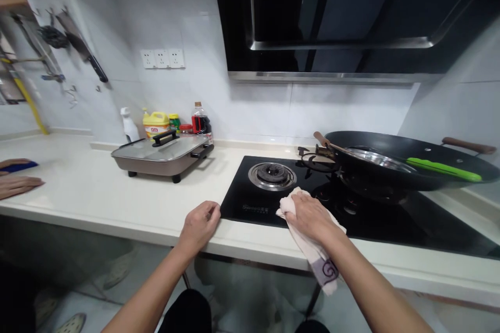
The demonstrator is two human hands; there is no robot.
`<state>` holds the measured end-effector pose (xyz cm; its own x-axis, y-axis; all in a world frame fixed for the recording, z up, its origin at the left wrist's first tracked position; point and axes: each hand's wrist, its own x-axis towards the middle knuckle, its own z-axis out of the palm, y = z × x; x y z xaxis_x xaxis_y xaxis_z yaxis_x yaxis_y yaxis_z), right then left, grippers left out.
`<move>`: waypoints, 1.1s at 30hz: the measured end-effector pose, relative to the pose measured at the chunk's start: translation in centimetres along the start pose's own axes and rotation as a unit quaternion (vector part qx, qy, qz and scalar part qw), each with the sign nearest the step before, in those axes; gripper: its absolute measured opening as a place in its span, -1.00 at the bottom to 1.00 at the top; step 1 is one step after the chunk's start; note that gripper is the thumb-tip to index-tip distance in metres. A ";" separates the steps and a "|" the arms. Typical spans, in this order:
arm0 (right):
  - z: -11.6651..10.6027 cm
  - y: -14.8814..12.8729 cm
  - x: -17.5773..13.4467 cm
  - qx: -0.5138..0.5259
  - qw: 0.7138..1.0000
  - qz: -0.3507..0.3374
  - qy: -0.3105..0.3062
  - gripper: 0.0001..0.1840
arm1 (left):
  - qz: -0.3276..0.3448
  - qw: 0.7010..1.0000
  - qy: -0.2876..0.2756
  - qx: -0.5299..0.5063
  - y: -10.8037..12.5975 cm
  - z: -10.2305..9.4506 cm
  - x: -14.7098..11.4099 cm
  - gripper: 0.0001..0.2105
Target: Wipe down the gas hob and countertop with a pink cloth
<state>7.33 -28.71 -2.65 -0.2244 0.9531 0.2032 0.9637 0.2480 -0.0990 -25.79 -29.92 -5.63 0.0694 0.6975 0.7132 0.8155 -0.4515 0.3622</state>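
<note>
My right hand point(310, 214) presses a pale pink cloth point(312, 250) onto the black glass cooktop point(250, 203), its fingers closed over the bunched part. The cloth's lower end, with a purple patch, hangs over the counter's front edge. Resting on the white counter at the cooktop's left front corner, my left hand point(200, 223) is curled with its fingers together; I see nothing in it. Behind the cloth is the left burner point(272, 175) with its metal ring. A loose black pan support point(320, 161) lies at the back of the cooktop.
A large black wok point(422, 179), holding a metal lid or bowl and a green-handled utensil point(445, 169), covers the right burner. An electric pan point(156, 160) stands left, bottles point(200, 122) behind it. Another person's hands point(19, 186) rest at far left. The range hood point(332, 21) hangs above.
</note>
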 end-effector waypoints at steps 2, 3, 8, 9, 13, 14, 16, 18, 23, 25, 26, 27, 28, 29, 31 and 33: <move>0.3 0.2 -0.4 -0.002 1.000 -0.009 0.019 -0.47 | -0.018 1.000 0.002 -0.003 0.1 0.0 0.0 -0.77; 0.5 0.3 -0.6 -0.004 0.999 -0.014 0.031 -0.49 | -0.026 1.000 0.003 -0.003 0.1 0.0 0.0 -0.77; 1.2 0.4 -1.2 -0.020 0.997 -0.031 0.070 -0.49 | -0.067 0.998 0.004 0.001 0.3 -0.1 0.4 -0.75; 1.2 0.4 -1.2 -0.020 0.997 -0.033 0.072 -0.50 | -0.079 0.997 0.003 0.002 0.3 -0.1 0.5 -0.76; 1.0 0.3 -1.2 -0.005 0.997 -0.026 0.075 -0.61 | -0.078 0.997 -0.022 0.015 0.3 -0.1 0.6 -0.78; 1.0 0.3 -1.2 -0.001 0.997 -0.022 0.078 -0.62 | -0.065 0.997 -0.031 0.020 0.3 0.0 0.6 -0.79; 1.1 0.4 -1.2 0.005 0.996 -0.019 0.087 -0.62 | -0.033 0.998 -0.049 0.031 0.2 0.1 0.5 -0.80; 1.4 0.4 -1.2 0.010 0.995 -0.016 0.097 -0.60 | -0.006 0.997 -0.070 0.036 0.1 0.2 0.3 -0.81; 1.6 0.1 -1.0 0.001 0.994 0.013 0.110 -0.66 | 0.036 0.991 -0.129 0.011 -0.4 0.2 0.3 -0.73; 1.4 -0.2 -0.9 -0.008 0.994 0.025 0.107 -0.64 | 0.039 0.988 -0.147 -0.012 -0.5 0.1 0.4 -0.70; 1.3 -0.6 -0.9 -0.013 0.994 0.034 0.105 -0.62 | 0.037 0.987 -0.153 -0.023 -0.6 0.0 0.5 -0.69; 1.2 -1.0 -0.9 -0.017 0.994 0.045 0.102 -0.60 | 0.034 0.986 -0.158 -0.033 -0.8 0.0 0.6 -0.68; 1.2 -1.6 -0.9 -0.021 0.993 0.059 0.100 -0.58 | 0.033 0.986 -0.161 -0.041 -0.9 0.1 0.7 -0.67; 1.1 -2.3 -0.9 -0.022 0.992 0.072 0.098 -0.56 | 0.032 0.985 -0.161 -0.047 -1.1 0.1 0.7 -0.66; 1.1 -4.4 -0.9 -0.015 0.992 0.078 0.100 -0.52 | 0.033 0.986 -0.156 -0.054 -1.4 0.4 0.8 -0.66; 1.2 -7.1 -0.8 0.005 0.993 0.051 0.106 -0.44 | 0.039 0.987 -0.148 -0.057 -1.8 0.7 0.8 -0.65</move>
<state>0.48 -31.00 -3.32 -0.0901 0.9156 0.3918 0.9781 0.1555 -0.1386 -26.83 -28.17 -6.09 0.3084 0.7826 0.5407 0.7326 -0.5580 0.3899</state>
